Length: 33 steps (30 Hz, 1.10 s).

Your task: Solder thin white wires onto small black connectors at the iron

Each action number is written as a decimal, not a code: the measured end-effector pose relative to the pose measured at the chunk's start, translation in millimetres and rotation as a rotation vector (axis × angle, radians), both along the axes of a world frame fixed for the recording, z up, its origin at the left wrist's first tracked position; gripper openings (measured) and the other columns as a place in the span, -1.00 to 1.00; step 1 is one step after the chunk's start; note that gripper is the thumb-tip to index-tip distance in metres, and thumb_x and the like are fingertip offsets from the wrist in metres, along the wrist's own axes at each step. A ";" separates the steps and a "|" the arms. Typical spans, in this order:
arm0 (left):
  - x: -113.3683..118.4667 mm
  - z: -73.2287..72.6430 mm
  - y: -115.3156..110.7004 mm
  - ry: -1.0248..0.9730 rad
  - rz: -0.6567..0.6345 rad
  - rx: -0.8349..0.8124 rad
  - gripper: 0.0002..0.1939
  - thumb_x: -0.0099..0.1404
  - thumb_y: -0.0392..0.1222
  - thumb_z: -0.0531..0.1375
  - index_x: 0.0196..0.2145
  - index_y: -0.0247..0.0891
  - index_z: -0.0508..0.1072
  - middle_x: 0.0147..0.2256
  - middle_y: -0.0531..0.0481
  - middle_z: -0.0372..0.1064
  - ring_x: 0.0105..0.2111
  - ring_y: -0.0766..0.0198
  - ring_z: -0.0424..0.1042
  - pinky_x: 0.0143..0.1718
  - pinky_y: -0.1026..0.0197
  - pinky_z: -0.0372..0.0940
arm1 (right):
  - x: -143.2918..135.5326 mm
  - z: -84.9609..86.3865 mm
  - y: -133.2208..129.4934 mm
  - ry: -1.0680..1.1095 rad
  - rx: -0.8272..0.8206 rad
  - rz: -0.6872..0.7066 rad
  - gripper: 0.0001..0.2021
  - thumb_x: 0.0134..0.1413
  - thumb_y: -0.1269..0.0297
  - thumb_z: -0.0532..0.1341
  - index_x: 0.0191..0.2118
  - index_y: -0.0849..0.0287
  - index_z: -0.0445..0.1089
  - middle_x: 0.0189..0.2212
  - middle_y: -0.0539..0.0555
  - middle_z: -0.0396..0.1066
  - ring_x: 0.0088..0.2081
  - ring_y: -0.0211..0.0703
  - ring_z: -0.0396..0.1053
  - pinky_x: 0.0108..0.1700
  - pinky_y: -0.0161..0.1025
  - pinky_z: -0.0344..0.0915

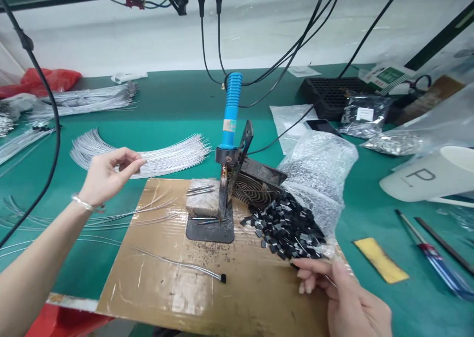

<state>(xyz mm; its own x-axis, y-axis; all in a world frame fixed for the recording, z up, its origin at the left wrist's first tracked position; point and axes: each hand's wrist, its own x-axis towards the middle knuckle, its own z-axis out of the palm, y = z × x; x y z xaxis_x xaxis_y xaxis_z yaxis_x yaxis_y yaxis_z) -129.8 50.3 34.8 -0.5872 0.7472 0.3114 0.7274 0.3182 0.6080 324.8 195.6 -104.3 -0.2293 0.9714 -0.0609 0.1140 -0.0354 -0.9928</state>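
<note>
My left hand (111,174) is pinched closed at the right side of its thumb, over the front of a fanned bundle of thin white wires (174,155). Whether a wire is between those fingertips I cannot make out. Low on the right, my right hand (344,287) has its fingers closed on a thin wire, with a small dark piece by the index fingertip. Just beyond it lies a pile of small black connectors (285,226). A short wire lead with a black connector (222,278) lies on the cardboard (259,297).
A blue-handled soldering iron (230,112) stands upright in a holder, beside a small black fan (255,189) and a pale block (202,201). Bubble wrap (318,174), a yellow sponge (381,259), a screwdriver (440,265) and a white cup (425,176) are on the right. Cables hang above.
</note>
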 end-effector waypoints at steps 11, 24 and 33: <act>76.9 1.8 -59.0 -0.696 -0.356 -0.490 -0.81 0.24 -0.03 0.42 -0.50 -0.06 0.58 -0.58 0.08 0.35 -0.57 0.27 0.23 -0.55 0.24 0.14 | -42.9 36.9 -35.7 0.129 0.126 0.128 -0.70 0.32 0.13 0.35 -0.39 0.16 0.70 -0.57 0.07 0.51 -0.58 -0.20 0.42 -0.53 -0.28 0.35; 132.0 -1.6 -47.9 -0.738 -0.287 -0.447 -0.67 0.34 0.06 0.34 -0.47 -0.21 0.55 -0.55 0.10 0.32 -0.52 0.37 0.23 -0.46 0.40 0.13 | -100.4 65.4 -71.7 0.272 -0.061 0.521 -0.91 0.06 0.38 0.46 -0.44 0.18 0.61 -0.53 -0.03 0.47 -0.51 -0.35 0.35 -0.47 -0.43 0.26; 127.8 -9.2 -49.3 -0.795 -0.313 -0.520 -0.75 0.21 -0.01 0.39 -0.47 -0.25 0.60 -0.60 0.12 0.29 -0.55 0.41 0.21 -0.50 0.46 0.08 | -101.0 64.6 -70.0 0.260 -0.010 0.514 -0.85 0.12 0.42 0.43 -0.47 0.18 0.57 -0.56 -0.06 0.43 -0.51 -0.36 0.30 -0.47 -0.42 0.21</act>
